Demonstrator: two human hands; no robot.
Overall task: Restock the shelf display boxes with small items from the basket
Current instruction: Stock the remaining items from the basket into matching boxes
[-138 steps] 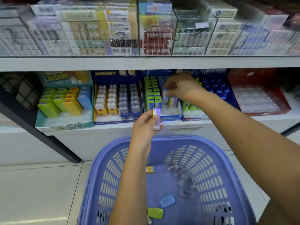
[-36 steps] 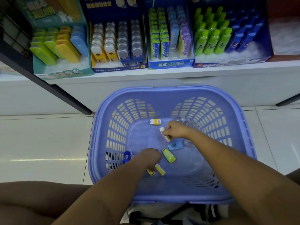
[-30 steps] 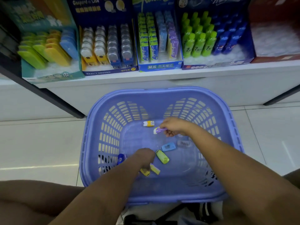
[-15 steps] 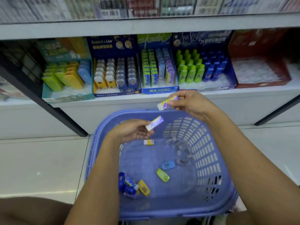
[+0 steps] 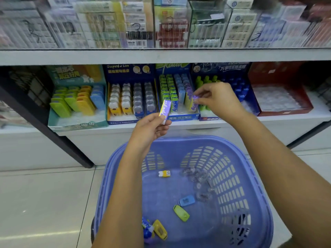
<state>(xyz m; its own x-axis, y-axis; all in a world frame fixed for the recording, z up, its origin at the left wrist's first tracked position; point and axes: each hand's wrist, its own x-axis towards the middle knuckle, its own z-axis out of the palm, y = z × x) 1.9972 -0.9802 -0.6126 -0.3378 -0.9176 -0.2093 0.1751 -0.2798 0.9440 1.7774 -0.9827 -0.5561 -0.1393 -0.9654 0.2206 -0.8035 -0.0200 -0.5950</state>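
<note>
Head view: A person's 2 bare arms reached from the bottom of the frame toward a low store shelf point(image 5: 179, 127), above a lilac plastic basket point(image 5: 259, 176) that stood on the tiled floor point(image 5: 44, 194) at lower centre. The left hand point(image 5: 150, 129), mid-frame, gripped a purple-and-yellow eraser point(image 5: 165, 110) between thumb and curled fingers, holding it upright in front of the shelf edge and above the basket's far rim. The right hand point(image 5: 217, 101), right of centre, pinched a second purple eraser point(image 5: 194, 102) at its fingertips, at the purple row on the right side of the blue display box point(image 5: 179, 118). Whether that eraser was already seated in the row could not be told. The same box held rows of green and light blue erasers.

To its left sat a dark blue box point(image 5: 129, 120) of bear-shaped items in yellow and grey and, further left, a teal box point(image 5: 77, 122) of green, yellow and blue cases. To the right stood a box of green and blue bottles point(image 5: 240, 92), partly hidden behind the right hand, and a red box point(image 5: 279, 111).

On the basket floor lay 1 yellow-and-white item point(image 5: 164, 173) near the far wall, a cluster of clear plastic pieces point(image 5: 198, 181) to its right, 1 blue case point(image 5: 186, 201) and 1 green case point(image 5: 181, 213) near the centre, and 1 yellow case point(image 5: 160, 229) beside a blue-and-white item point(image 5: 147, 228) close to the left forearm. Across the top of the frame, blurred packets filled clear compartments on the upper shelf point(image 5: 161, 56).
</note>
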